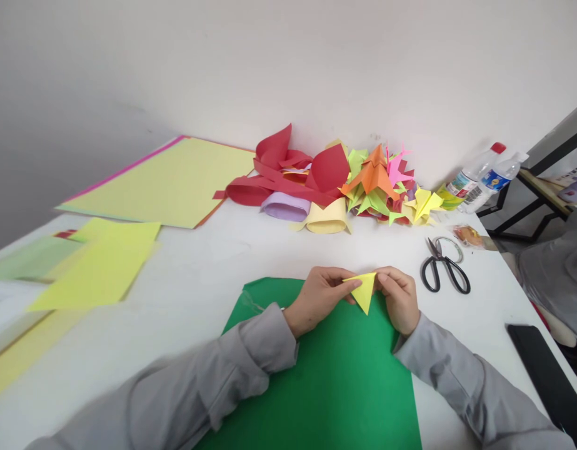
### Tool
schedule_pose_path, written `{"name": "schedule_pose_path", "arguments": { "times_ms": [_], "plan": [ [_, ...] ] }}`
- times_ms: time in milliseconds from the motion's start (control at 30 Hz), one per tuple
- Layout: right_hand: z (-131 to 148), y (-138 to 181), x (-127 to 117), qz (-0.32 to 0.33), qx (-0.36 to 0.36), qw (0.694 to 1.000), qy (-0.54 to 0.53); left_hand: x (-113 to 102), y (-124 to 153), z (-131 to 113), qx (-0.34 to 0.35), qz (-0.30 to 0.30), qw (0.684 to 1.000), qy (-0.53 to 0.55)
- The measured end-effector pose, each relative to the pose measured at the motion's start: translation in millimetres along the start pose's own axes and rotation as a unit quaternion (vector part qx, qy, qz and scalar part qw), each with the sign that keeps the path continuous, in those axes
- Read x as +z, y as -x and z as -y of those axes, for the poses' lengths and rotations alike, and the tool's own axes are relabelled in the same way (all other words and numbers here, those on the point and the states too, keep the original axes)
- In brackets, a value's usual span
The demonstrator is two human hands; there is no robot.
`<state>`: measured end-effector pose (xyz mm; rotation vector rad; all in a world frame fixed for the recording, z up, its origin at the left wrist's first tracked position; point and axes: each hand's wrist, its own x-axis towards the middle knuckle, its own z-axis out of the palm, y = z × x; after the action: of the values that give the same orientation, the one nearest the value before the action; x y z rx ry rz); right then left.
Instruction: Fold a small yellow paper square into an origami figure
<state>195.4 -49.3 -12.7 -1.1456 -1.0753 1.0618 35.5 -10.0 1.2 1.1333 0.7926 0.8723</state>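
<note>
A small folded piece of yellow paper (366, 292), shaped like a triangle with one point downward, is held up between both hands. My left hand (322, 295) pinches its left side, thumb lying across the front. At the upper right corner, the thumb and fingers of my right hand (401, 297) grip the same paper. Beneath both hands a large green sheet (335, 375) lies on the white table (185, 275).
Folded paper shapes (375, 178) and red paper bands (288, 181) are piled along the wall. Large sheets (175, 181) and yellow sheets (105, 269) lie left. To the right are black-handled scissors (442, 265), a tape roll (457, 247), two bottles (485, 178), a black slab (544, 375) and a seated person's clothing (555, 281).
</note>
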Motion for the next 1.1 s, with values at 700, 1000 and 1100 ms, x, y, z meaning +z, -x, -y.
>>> {"name": "schedule_pose_path", "arguments": {
  "times_ms": [700,1000,1100],
  "plan": [
    [5.3,0.5,3.9,0.001,0.002,0.997,0.074,0.5,0.7,3.1,0.027,0.017,0.999,-0.042],
    [4.7,1.8,4.0,-0.038,-0.017,0.993,0.107,-1.0,1.5,-0.3,0.018,0.037,0.997,-0.059],
    [3.0,1.6,2.6,-0.031,-0.016,0.995,0.095,-1.3,0.6,1.0,0.026,0.026,0.996,-0.076]
  ]
}}
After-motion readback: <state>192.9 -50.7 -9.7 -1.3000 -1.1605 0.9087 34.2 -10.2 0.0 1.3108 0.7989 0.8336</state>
